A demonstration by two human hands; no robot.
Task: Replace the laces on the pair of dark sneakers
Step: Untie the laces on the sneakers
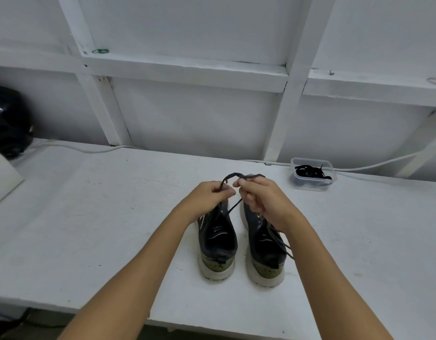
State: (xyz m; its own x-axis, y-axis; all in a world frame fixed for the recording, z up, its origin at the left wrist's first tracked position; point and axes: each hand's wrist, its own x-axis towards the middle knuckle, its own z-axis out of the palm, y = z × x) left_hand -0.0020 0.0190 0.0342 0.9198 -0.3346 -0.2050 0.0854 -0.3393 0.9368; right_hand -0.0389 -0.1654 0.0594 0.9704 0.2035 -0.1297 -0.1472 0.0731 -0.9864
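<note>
- Both forearms are bare and extend forward from the lower edge of the view, converging toward the centre.
- Left hand (213, 196): raised, fingers curled inward, thumb and fingertips closed in a pinch with a dark lace (233, 176) between them.
- Right hand (261, 200): raised at the same height, fingers curled, pinching the same lace; back of the hand faces right.
- The two hands sit just beside each other, fingertips nearly touching.

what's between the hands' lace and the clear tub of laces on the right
Nothing visible. Both hands, left and right, pinch the dark shoelace above the pair of dark sneakers; only bare white tabletop lies between them and the clear plastic tub.
</note>
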